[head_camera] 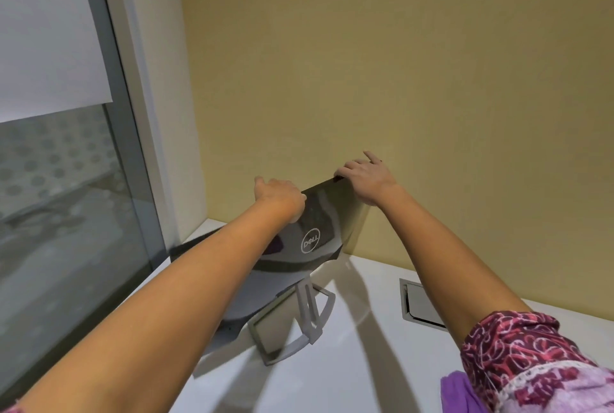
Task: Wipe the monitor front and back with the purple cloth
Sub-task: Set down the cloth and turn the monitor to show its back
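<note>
A dark monitor [319, 229] stands on a white desk with its glossy back and round logo facing me, on a grey stand [309, 313]. My left hand [279, 195] grips the monitor's upper left edge. Over the top right corner my right hand [365, 176] holds the edge, with the fingers curled behind it. The purple cloth [457, 392] lies on the desk at the bottom right, beside my patterned sleeve, and neither hand touches it.
The white desk [365, 362] meets a yellow wall [398, 80] behind the monitor. A glass partition with a grey frame [133, 163] stands close on the left. A grey cable hatch [420, 303] is set into the desk to the right of the stand.
</note>
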Demonstrator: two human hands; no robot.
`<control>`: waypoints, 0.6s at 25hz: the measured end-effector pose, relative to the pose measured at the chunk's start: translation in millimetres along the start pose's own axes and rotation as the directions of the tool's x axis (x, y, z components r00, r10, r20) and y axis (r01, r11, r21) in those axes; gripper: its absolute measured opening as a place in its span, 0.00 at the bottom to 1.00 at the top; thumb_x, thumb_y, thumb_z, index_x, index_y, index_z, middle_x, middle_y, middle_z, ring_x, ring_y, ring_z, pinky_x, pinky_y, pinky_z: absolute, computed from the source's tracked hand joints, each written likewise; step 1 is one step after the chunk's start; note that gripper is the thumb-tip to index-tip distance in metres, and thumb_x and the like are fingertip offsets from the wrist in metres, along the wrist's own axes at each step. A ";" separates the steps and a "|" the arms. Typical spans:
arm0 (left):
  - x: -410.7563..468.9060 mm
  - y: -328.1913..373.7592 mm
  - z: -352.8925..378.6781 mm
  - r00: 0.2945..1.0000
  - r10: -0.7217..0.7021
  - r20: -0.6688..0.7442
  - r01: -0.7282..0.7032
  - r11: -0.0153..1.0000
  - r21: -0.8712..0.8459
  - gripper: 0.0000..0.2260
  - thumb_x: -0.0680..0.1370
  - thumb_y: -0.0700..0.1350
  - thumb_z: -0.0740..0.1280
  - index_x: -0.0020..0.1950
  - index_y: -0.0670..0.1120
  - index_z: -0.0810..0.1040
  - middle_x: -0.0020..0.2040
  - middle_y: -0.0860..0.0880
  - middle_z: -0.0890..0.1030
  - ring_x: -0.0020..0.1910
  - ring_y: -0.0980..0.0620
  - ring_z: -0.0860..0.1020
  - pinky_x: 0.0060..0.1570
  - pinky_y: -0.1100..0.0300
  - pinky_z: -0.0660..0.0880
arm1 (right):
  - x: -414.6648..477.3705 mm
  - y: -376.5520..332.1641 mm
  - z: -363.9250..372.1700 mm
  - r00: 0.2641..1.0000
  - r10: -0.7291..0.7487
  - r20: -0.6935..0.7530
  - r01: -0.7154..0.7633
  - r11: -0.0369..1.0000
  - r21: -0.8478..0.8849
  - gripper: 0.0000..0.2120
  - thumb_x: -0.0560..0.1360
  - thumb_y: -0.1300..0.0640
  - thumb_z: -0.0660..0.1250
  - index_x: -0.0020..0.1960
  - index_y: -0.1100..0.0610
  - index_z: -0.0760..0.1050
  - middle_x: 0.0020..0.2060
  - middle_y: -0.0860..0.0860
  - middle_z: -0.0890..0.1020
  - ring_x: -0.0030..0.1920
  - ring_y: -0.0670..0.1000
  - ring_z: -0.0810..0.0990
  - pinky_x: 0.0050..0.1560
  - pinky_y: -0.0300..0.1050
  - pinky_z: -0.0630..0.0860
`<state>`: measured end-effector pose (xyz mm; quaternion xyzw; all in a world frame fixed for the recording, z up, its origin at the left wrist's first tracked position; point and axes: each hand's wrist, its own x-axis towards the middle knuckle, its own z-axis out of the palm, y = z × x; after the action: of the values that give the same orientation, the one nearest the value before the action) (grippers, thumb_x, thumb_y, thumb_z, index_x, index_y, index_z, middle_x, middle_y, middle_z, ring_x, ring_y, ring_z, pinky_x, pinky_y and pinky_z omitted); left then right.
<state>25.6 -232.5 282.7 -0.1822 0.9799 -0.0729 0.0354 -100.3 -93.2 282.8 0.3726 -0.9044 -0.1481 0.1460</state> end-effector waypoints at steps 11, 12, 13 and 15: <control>29.0 -17.4 13.4 0.997 -0.024 -0.074 0.011 0.985 -0.171 0.20 0.83 0.50 0.49 0.70 0.40 0.63 0.69 0.43 0.68 0.70 0.46 0.65 0.71 0.48 0.52 | -36.3 1.7 -5.9 0.985 0.162 -0.064 -0.160 0.986 0.043 0.18 0.80 0.57 0.51 0.61 0.52 0.77 0.59 0.50 0.79 0.58 0.51 0.77 0.73 0.49 0.49; 34.0 -18.6 15.2 0.997 -0.013 -0.079 -0.001 0.984 -0.175 0.20 0.83 0.51 0.49 0.71 0.40 0.63 0.70 0.43 0.68 0.71 0.46 0.64 0.71 0.48 0.52 | -38.2 -0.1 -6.2 0.980 0.182 -0.085 -0.180 0.983 0.033 0.17 0.80 0.56 0.52 0.59 0.53 0.78 0.57 0.51 0.80 0.56 0.51 0.78 0.72 0.48 0.53; 38.7 -19.5 16.1 0.997 0.001 -0.081 -0.015 0.984 -0.179 0.20 0.83 0.50 0.49 0.71 0.41 0.62 0.70 0.43 0.67 0.71 0.46 0.63 0.71 0.48 0.52 | -40.5 -1.5 -6.7 0.973 0.208 -0.104 -0.206 0.978 0.031 0.17 0.80 0.55 0.52 0.56 0.53 0.79 0.54 0.51 0.82 0.54 0.51 0.79 0.69 0.48 0.57; 46.9 -20.9 17.8 0.994 0.033 -0.102 -0.051 0.983 -0.178 0.20 0.83 0.50 0.49 0.71 0.41 0.61 0.71 0.43 0.66 0.71 0.46 0.63 0.71 0.48 0.53 | -45.5 -3.3 -8.0 0.951 0.285 -0.123 -0.280 0.958 0.057 0.18 0.79 0.56 0.52 0.53 0.53 0.81 0.48 0.53 0.84 0.47 0.52 0.80 0.64 0.46 0.62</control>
<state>-9.0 -271.2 266.5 -0.1602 0.9866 0.0081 -0.0283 -64.2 -64.1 281.8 0.2512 -0.9396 -0.0834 0.2168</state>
